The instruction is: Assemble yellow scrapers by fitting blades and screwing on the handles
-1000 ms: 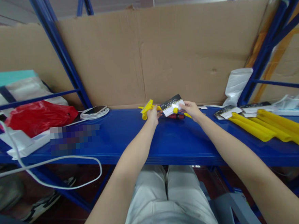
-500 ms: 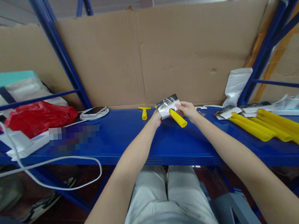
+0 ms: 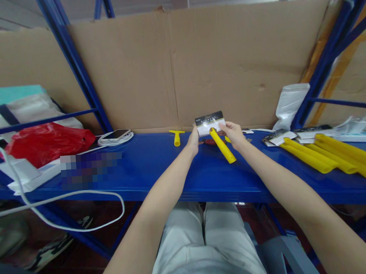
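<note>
A black-and-white printed card [image 3: 205, 127] is held up above the blue shelf between both hands. My left hand [image 3: 193, 141] grips its left edge with closed fingers, and my right hand [image 3: 233, 133] pinches its right edge. From the card's lower middle a hollow yellow handle [image 3: 223, 146] slants down toward me and to the right; how card and handle join is hard to see. Just behind the handle, a red tool [image 3: 209, 142] lies partly hidden on the shelf. Left of my hands rests a yellow T-shaped piece [image 3: 177, 138].
Several yellow handles with cards [image 3: 325, 156] lie at the right. At the left are a phone [image 3: 118, 135] on a coiled white cable, a red plastic bag [image 3: 48, 142] and a white power strip [image 3: 40, 178]. Cardboard [image 3: 221, 63] walls the back between blue posts.
The card has turned from a tilt to nearly level and moved slightly right. Its yellow handle now shows longer, reaching farther down and right. Both hands still grip the card.
</note>
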### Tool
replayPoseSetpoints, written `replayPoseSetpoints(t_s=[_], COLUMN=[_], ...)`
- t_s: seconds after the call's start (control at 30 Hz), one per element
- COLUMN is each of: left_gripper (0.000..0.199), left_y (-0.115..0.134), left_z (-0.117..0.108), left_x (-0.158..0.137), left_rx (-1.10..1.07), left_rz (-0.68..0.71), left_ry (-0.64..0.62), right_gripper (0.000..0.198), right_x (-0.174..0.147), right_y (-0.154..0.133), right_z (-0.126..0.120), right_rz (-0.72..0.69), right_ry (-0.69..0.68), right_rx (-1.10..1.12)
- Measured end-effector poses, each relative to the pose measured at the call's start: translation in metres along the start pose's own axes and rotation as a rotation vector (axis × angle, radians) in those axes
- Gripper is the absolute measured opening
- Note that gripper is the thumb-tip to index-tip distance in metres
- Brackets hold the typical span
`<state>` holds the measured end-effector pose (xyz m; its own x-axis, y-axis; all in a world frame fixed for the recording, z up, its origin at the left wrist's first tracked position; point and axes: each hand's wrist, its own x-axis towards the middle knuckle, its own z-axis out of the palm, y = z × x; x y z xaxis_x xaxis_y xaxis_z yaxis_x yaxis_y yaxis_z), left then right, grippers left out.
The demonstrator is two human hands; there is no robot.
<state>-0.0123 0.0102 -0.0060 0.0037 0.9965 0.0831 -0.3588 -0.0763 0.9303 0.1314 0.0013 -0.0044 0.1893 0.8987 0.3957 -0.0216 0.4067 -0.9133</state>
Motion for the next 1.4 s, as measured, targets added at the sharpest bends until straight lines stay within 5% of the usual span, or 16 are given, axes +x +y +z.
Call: replayPoseSetpoints(t_s=[0.4, 0.63, 0.9, 1.17, 1.4], left_gripper=[0.003, 0.030, 0.028, 0.032, 0.028], left_y=[0.004, 0.008, 0.006, 0.007, 0.007], left_z=[0.003, 0.007, 0.005, 0.005, 0.004], left_x=[-0.011, -0.017, -0.014, -0.013, -0.014], left_rx=[0.063, 0.005, 0.066, 0.018, -0.025], left_rz=[-0.022, 0.023, 0.008, 0.053, 0.068], left_ry=[0.008, 0.102, 0.116, 0.225, 0.196], right_gripper=[0.007, 0.013, 0.042, 0.032, 0.040], right_x=[0.002, 0.000, -0.001, -0.005, -0.014], right_y=[0.004, 0.008, 0.007, 0.007, 0.001], right_z=[0.002, 0.003, 0.002, -0.001, 0.005], right_rz=[0.050, -0.015, 0.028, -0.456, -0.417], right_ry=[0.049, 0.019, 0.053, -0.117, -0.314], right_rx=[-0.038, -0.218, -0.412, -0.755, -0.925])
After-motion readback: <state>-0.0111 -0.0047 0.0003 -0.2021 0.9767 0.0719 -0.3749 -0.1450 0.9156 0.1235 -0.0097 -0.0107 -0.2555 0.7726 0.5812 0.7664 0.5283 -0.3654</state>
